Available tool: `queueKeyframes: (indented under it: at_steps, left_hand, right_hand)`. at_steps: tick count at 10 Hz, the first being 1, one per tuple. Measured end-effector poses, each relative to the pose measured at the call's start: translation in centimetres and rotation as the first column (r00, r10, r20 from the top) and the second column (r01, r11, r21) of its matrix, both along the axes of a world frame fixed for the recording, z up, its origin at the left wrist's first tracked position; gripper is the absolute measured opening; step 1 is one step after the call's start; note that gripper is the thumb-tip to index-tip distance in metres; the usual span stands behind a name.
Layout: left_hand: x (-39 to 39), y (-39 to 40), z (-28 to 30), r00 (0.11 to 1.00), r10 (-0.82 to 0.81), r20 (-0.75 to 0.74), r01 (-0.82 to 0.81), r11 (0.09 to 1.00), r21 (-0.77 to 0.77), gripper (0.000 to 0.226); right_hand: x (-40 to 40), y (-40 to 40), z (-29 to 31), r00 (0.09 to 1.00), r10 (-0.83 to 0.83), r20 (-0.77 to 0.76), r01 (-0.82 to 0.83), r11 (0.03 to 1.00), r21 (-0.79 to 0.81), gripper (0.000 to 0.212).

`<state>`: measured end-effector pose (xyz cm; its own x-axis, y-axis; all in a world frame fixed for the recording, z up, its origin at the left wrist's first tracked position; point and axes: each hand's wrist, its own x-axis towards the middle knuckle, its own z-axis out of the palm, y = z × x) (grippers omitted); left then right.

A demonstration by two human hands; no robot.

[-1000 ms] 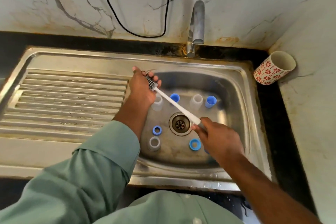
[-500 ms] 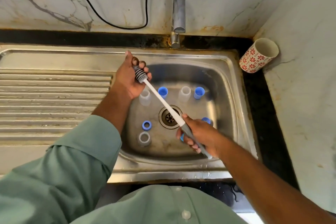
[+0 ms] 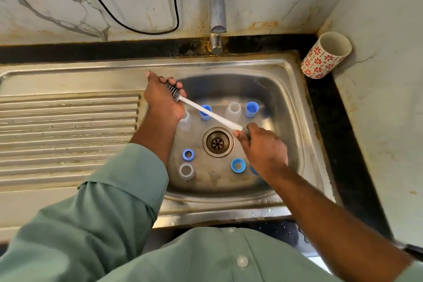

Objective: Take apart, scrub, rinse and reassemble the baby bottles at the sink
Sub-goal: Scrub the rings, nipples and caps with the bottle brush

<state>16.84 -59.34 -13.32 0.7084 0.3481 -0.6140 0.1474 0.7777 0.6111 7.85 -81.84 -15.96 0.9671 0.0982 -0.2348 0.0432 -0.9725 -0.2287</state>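
Observation:
My left hand [image 3: 163, 101] hovers over the sink basin's left side, fingers curled round the dark bristle head [image 3: 173, 92] of a bottle brush. Whatever lies inside that grip is hidden. The brush's white shaft [image 3: 212, 115] slants down-right to my right hand [image 3: 263, 149], which grips the grey handle end above the drain [image 3: 217, 142]. On the basin floor stand two clear bottles [image 3: 233, 111] [image 3: 185, 122], two blue caps [image 3: 251, 109] [image 3: 205, 112], two blue rings [image 3: 188, 155] [image 3: 238, 165] and a clear ring [image 3: 186, 171].
The steel sink [image 3: 229, 64] has a ribbed drainboard [image 3: 68, 133] on its left. A tap [image 3: 217, 7] rises at the back, with no water running. A red-flowered cup [image 3: 325, 58] lies tilted in the right corner. A black cable [image 3: 137, 25] hangs on the marble wall.
My right hand has shifted along the brush from the mid-shaft to the grey handle end. A bit more of the bristle head shows out of my left hand. The parts in the basin have not moved.

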Motion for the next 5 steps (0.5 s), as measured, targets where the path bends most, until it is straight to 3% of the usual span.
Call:
queueKeyframes:
  at_steps: [1,2,3,4,5]
  left_hand:
    - [-0.2,1.0,-0.4,0.985,-0.159,0.064,0.161,0.987,-0.029,0.05]
    - [-0.5,1.7,-0.8,0.956,-0.278,0.095,0.281,0.96,-0.014,0.051]
    - [-0.6,1.3,-1.7,0.993,-0.119,0.023,0.12,0.992,-0.033,0.051]
    - [-0.7,0.5,-2.8,0.999,-0.006,-0.038,0.003,0.998,-0.066,0.05]
    - [-0.9,0.6,-3.0,0.997,-0.074,-0.018,0.07,0.986,-0.152,0.049]
  right_hand:
    - [-1.2,0.2,-0.6,0.95,-0.071,-0.305,0.201,0.885,0.419,0.046]
    - [-1.8,-0.5,1.1,0.484,0.212,-0.849,0.68,0.518,0.518,0.054]
    - [-2.0,-0.5,0.8,0.835,0.088,-0.543,0.335,0.701,0.63,0.042]
    - [-1.3,-0.4,0.3,0.993,0.104,0.049,-0.105,0.994,0.01,0.046]
    - [-0.5,-0.7,1.6,0.654,0.03,-0.756,0.514,0.715,0.473,0.057]
